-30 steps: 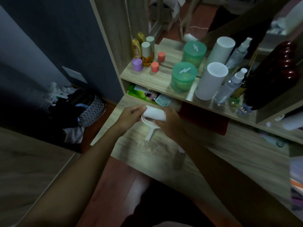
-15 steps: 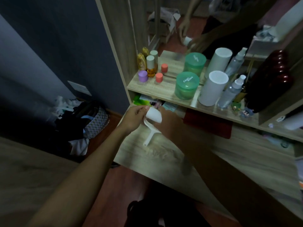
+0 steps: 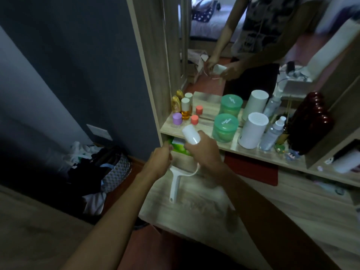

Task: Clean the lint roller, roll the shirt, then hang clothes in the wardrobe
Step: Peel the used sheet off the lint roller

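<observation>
A white lint roller is held over the wooden desk (image 3: pixel 263 211). My right hand (image 3: pixel 204 152) is closed around the lower end of its white roll (image 3: pixel 190 135), which points up and to the left. The handle (image 3: pixel 174 185) hangs down below my hands. My left hand (image 3: pixel 160 162) is just left of the roll, beside the top of the handle, with fingers pinched together. I cannot make out anything between them. A mirror (image 3: pixel 243 45) above the shelf reflects me holding the roller. No shirt or hanger is in view.
The shelf (image 3: pixel 206 131) behind my hands carries small bottles (image 3: pixel 185 109), a green tub (image 3: pixel 225 128), a white cylinder (image 3: pixel 252 130) and a spray bottle (image 3: pixel 272 133). A green box (image 3: pixel 178 146) sits under the shelf. A basket of clothes (image 3: pixel 115 172) stands on the floor at left.
My left hand has come off the end of the roll and drawn down and left. My right hand has tipped the roll upward. My view has lifted, showing more of the mirror.
</observation>
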`<state>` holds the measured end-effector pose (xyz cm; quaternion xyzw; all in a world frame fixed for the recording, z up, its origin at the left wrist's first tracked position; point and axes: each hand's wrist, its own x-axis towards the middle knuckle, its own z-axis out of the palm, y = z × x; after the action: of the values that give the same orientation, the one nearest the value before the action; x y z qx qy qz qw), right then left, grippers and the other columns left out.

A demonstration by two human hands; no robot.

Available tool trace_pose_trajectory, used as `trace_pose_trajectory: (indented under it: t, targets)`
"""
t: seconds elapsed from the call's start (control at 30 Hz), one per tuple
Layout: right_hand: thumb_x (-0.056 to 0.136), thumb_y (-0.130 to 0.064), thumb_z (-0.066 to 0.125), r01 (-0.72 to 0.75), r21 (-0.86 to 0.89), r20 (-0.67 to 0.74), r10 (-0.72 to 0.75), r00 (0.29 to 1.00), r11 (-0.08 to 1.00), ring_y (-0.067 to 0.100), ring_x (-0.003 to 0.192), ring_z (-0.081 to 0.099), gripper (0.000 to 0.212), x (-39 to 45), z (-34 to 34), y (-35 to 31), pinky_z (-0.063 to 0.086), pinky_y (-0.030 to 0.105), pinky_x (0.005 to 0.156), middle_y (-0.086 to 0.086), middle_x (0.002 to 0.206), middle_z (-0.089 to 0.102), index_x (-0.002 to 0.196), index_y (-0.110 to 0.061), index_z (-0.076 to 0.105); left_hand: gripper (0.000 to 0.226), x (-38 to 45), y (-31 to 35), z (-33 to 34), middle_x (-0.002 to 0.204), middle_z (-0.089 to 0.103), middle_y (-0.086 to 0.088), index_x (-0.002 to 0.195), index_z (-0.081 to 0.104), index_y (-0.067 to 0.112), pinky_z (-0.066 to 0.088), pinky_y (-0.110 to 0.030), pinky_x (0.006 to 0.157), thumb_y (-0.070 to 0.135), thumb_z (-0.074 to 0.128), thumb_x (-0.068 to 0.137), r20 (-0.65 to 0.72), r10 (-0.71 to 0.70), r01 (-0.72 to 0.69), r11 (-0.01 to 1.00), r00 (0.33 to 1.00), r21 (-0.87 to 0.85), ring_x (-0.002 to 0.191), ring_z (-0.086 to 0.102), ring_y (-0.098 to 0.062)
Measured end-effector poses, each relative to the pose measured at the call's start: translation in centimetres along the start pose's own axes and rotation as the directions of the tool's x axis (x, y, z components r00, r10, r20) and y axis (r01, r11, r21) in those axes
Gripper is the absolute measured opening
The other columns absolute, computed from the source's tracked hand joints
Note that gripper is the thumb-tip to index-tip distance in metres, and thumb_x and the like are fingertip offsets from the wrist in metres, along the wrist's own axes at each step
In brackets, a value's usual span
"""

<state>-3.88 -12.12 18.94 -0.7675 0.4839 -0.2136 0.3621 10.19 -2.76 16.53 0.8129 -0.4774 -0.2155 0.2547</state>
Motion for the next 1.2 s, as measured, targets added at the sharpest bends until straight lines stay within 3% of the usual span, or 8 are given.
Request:
trace_pose_trajectory:
  t: [0.27,0.43,0.53,0.7,0.83,0.97,1.13,1.2]
  targets:
    - [0.077,-0.024,0.064,-0.398,0.560,0.285,0.281,0.916,0.726,0.017,0.040,0.048,0.028,0.8,-0.8,-0.6,0.026,0.014,0.037,0.018,0.076,0.062,0.097,-0.005,0.058,0.019,-0.3,-2.3,-0.6,0.089,0.060,-0.016,0.094,0.045,0.014,0.049,-0.029,0.042,-0.002,0.045,0.085,-0.036,-0.025,0.025,1.000,0.999,0.016,0.073,0.062,-0.029]
    - [0.080,-0.023,0.062,-0.524,0.654,0.422,0.312,0.851,0.546,0.011,0.039,0.046,0.017,0.2,-0.6,-0.4,0.022,0.011,0.033,0.009,0.069,0.054,0.087,-0.011,0.053,0.042,0.1,-3.6,2.2,0.112,0.066,-0.006,0.104,0.065,0.007,0.047,-0.028,0.083,0.016,0.084,0.067,0.193,-0.187,0.122,0.945,0.963,0.304,0.106,0.063,-0.023]
    - [0.085,-0.023,0.059,-0.573,0.680,0.485,0.306,0.820,0.458,0.008,0.036,0.045,0.012,-0.2,-1.3,0.1,0.021,0.010,0.031,0.002,0.060,0.051,0.082,-0.014,0.052,0.031,0.1,-4.8,5.4,0.105,0.070,-0.012,0.108,0.066,-0.001,0.052,-0.032,0.081,0.017,0.071,0.083,0.224,-0.291,0.275,0.956,0.930,0.100,0.099,0.066,-0.026]
    - [0.086,-0.028,0.059,-0.616,0.685,0.522,0.328,0.788,0.389,0.007,0.034,0.044,0.015,-0.2,-1.9,2.2,0.021,0.009,0.030,-0.001,0.058,0.052,0.087,-0.016,0.050,0.035,-0.1,-5.1,8.2,0.079,0.060,-0.015,0.128,0.051,-0.005,0.049,-0.028,0.032,-0.005,0.049,0.094,0.289,-0.551,0.620,0.648,0.783,-0.443,0.049,0.059,-0.024]
    - [0.087,-0.028,0.059,-0.635,0.714,0.540,0.344,0.768,0.296,0.007,0.034,0.045,0.017,-0.1,-2.2,3.4,0.024,0.009,0.029,-0.001,0.059,0.049,0.085,-0.015,0.049,0.035,-0.2,-5.8,9.7,0.104,0.062,-0.026,0.130,0.046,-0.008,0.058,-0.032,0.047,0.011,0.039,0.101,0.359,-0.533,0.641,0.591,0.766,-0.491,0.034,0.060,-0.012]
    - [0.088,-0.028,0.059,-0.614,0.756,0.530,0.339,0.777,0.226,0.007,0.035,0.045,0.020,-0.1,-2.7,3.2,0.028,0.011,0.027,-0.001,0.062,0.047,0.079,-0.013,0.050,0.039,0.2,-7.2,10.7,0.094,0.065,-0.022,0.123,0.051,-0.008,0.058,-0.031,0.053,0.022,0.041,0.101,0.422,-0.505,0.658,0.573,0.753,-0.489,0.061,0.069,-0.024]
    - [0.083,-0.033,0.067,-0.499,0.824,0.408,0.327,0.852,0.270,0.011,0.042,0.052,0.029,0.0,-1.5,2.4,0.027,0.013,0.031,0.002,0.058,0.056,0.094,-0.013,0.049,0.057,0.1,-3.8,8.9,0.135,0.049,-0.024,0.131,0.046,-0.004,0.044,-0.041,0.099,0.042,0.037,0.099,0.229,-0.590,0.625,0.655,0.774,-0.425,0.119,0.051,-0.036]
    - [0.084,-0.037,0.066,-0.415,0.842,0.310,0.320,0.895,0.345,0.016,0.047,0.058,0.031,0.1,-0.7,1.5,0.033,0.016,0.034,0.005,0.059,0.060,0.097,-0.014,0.050,0.053,-0.4,-0.1,7.5,0.131,0.052,-0.022,0.124,0.052,-0.002,0.044,-0.039,0.092,0.041,0.032,0.101,0.366,-0.497,0.568,0.353,0.787,-0.743,0.112,0.053,-0.034]
